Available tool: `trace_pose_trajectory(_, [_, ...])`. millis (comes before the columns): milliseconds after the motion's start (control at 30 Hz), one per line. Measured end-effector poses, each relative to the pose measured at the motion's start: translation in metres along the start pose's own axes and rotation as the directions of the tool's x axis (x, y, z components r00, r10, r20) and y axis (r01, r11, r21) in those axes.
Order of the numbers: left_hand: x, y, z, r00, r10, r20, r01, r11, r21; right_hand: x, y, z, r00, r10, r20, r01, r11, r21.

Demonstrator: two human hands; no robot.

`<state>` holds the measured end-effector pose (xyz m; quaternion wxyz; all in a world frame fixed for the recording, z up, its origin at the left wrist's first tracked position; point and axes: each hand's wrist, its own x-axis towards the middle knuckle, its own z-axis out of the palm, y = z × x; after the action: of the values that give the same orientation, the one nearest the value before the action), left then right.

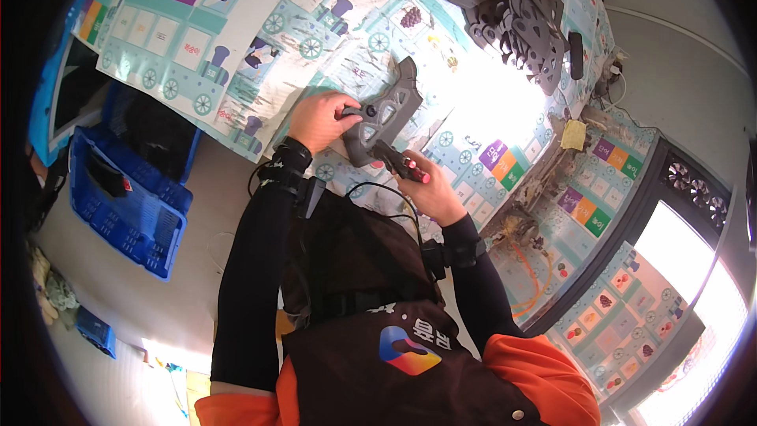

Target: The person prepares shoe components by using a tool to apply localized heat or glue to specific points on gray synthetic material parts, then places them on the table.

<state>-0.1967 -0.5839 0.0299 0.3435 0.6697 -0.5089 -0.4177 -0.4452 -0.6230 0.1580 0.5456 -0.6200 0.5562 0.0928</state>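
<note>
My left hand (319, 122) is closed on the left edge of a dark grey moulded piece (404, 102), curved and pierced with several openings. It looks like a plastic or foam part; its exact kind I cannot tell. Red-handled pliers (414, 171) are in my closed right hand (435, 193), their dark jaws at the lower edge of the grey piece. Whether the jaws grip it is too small to see. Both hands are over the near part of the table.
Similar grey pieces (505, 8) lie heaped at the table's far right. Printed sheets with scuff marks cover the table (292, 63). Blue plastic crates (126, 205) stand lower at the left. A framed glass door (670, 244) is at the right, beside a sheet-covered wall.
</note>
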Motion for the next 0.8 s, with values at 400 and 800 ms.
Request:
trace_pose_trajectory(400, [-0.020, 0.047, -0.012, 0.993, 0.107, 0.051, -0.105, 0.994, -0.034, -0.023, 0.145, -0.044, 0.875, -0.062, -0.480, 0.012, 0.994, -0.106])
trace_pose_trajectory(800, [-0.002, -0.094, -0.381, 0.860, -0.155, -0.486, 0.279, 0.941, 0.193, -0.061, 0.196, -0.050, 0.865, 0.176, -0.471, -0.068, 0.969, 0.237])
